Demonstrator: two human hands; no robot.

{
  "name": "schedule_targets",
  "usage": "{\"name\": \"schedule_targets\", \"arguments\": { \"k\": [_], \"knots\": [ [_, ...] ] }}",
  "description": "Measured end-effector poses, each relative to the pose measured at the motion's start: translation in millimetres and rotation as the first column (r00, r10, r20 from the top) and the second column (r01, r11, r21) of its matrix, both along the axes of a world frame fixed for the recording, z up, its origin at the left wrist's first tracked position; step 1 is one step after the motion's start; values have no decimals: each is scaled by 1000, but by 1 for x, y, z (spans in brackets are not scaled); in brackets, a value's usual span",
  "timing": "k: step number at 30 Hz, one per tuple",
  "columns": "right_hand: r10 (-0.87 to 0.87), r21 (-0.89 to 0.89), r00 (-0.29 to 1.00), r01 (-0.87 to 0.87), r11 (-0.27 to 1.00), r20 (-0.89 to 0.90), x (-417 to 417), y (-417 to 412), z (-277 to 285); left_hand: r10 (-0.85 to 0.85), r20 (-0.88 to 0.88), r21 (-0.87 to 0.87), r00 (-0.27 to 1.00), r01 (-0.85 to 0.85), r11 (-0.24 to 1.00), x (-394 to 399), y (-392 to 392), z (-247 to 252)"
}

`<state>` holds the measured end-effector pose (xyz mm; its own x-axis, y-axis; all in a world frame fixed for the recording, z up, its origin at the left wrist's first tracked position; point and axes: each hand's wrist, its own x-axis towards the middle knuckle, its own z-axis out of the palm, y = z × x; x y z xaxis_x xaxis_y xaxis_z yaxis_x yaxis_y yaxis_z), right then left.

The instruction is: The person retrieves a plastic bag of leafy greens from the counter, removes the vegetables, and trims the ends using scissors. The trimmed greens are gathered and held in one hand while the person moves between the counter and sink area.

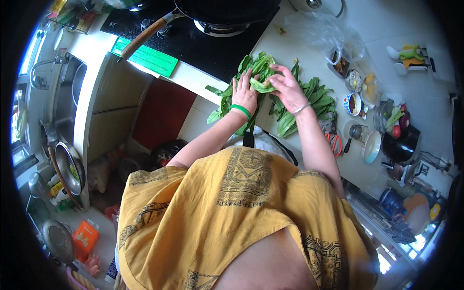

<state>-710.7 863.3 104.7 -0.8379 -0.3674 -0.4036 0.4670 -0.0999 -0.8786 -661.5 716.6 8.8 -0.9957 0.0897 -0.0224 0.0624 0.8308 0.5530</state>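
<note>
My left hand [245, 95], with a green band at the wrist, lies over a bunch of long leafy greens [226, 98] at the counter's front edge. Its fingers are stretched on the leaves, and the thumb is partly hidden. Between finger and thumb, my right hand [289, 90] pinches a pale green leaf stalk [261, 87] just beside the left fingers. More leaves fan out beyond both hands. A second pile of greens [320, 98] rests on the counter to the right, partly behind my right forearm.
A black wok [224, 12] sits on the gas hob, its wooden handle [145, 38] reaching over a green board [159, 61]. Right of the greens are red-handled scissors [334, 144], a patterned bowl [352, 104], a glass jar [359, 132] and a clear plastic bag [326, 32]. A sink [69, 98] lies left.
</note>
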Motion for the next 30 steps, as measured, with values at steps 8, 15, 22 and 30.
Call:
{"name": "schedule_targets", "arguments": {
  "k": [8,15,22,30],
  "knots": [
    [-277,-224,958,287,931,76,29,45,34,36,-45,34,998,-35,999,3,0,31],
    [-484,-207,866,500,841,125,56,64,29,7,-85,-41,996,-11,999,16,6,64],
    [-440,-220,883,467,856,164,78,67,34,-99,-305,516,947,252,819,24,18,101],
    [-610,146,786,618,773,-97,99,106,11,219,-433,398,875,-32,917,5,-14,110]
  ]
}}
